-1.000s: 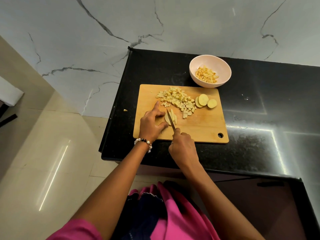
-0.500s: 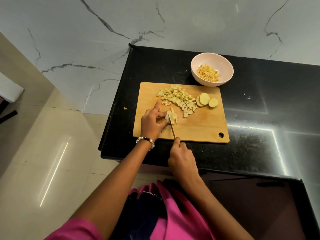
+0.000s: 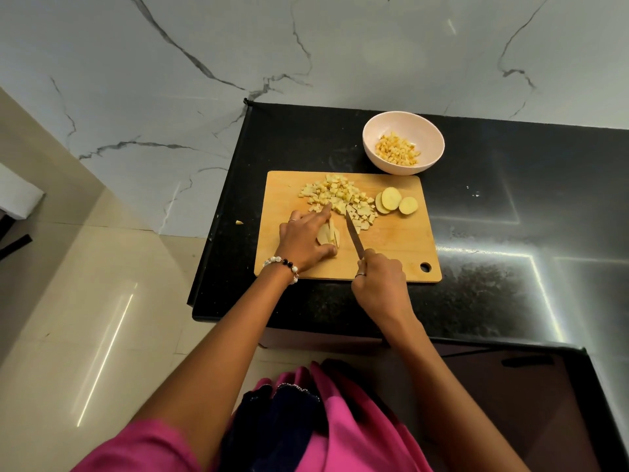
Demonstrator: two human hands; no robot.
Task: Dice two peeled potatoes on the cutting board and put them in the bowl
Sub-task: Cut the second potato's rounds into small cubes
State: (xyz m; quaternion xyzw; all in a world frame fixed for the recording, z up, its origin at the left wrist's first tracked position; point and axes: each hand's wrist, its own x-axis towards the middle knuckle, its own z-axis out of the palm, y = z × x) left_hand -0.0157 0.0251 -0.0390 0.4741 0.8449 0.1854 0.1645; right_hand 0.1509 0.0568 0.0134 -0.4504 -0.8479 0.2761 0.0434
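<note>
Currently the left hand holds a bunch of potato strips on the cutting board, thumb and fingers pinching them, index finger stretched out toward the diced pile. Right hand grips the knife, fingers curled around the handle, blade just right of the strips. Three potato slices lie right of the pile. Bowl behind the board holds diced potato.
</note>
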